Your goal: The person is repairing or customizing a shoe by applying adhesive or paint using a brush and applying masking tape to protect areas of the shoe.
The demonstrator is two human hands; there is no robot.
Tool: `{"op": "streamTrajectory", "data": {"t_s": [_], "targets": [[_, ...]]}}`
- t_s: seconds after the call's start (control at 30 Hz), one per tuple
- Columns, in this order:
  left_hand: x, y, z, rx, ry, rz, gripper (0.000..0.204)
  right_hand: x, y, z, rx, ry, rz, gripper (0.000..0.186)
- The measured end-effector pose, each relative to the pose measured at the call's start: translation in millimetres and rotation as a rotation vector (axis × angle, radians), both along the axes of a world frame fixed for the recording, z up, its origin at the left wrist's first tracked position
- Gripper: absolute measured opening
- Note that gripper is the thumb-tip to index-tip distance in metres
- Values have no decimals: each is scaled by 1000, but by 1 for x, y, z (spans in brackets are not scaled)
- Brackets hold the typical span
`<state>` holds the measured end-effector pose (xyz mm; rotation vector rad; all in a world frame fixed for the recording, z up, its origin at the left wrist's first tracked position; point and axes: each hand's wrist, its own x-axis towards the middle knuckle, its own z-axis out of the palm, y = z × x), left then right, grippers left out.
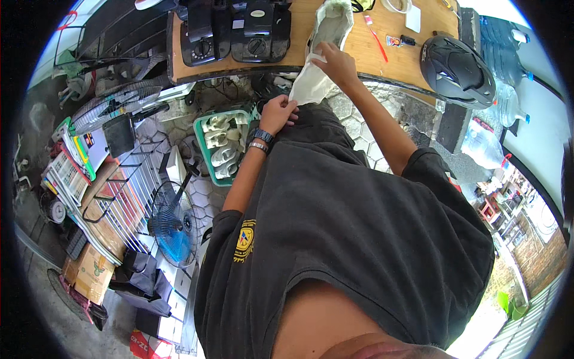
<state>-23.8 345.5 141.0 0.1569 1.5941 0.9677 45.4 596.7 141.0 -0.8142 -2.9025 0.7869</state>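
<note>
From my end, I see the off-white cloth [310, 85] extending over the near edge of the wooden table [357, 49], which supports its upper part. The left hand [277, 115] pinches the lower corner while the right hand [339, 66] grips higher up, probably keeping that stretch taut.

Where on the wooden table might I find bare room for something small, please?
Bare wood lies between the red brush, black helmet and front edge. Crowded: the left, under two black appliances; the middle, under the pale piece and right hand.
</note>
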Motion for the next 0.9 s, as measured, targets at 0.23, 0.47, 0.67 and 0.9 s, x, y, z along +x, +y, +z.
{"op": "streamTrajectory", "data": {"t_s": [0.23,0.47,0.67,0.9], "targets": [[-7,1,8,-59,394,-136,43,41,-31,17,-3,294,-402,46],[-16,31,-4,73,765,-50,51,70,-70,-11,-476,210,-706,48],[-20,64,-11,123,819,-97,40,58,-51,-5,-435,284,-685,34],[-23,83,-6,206,915,-150,29,41,-29,6,-380,415,-645,32]]}}
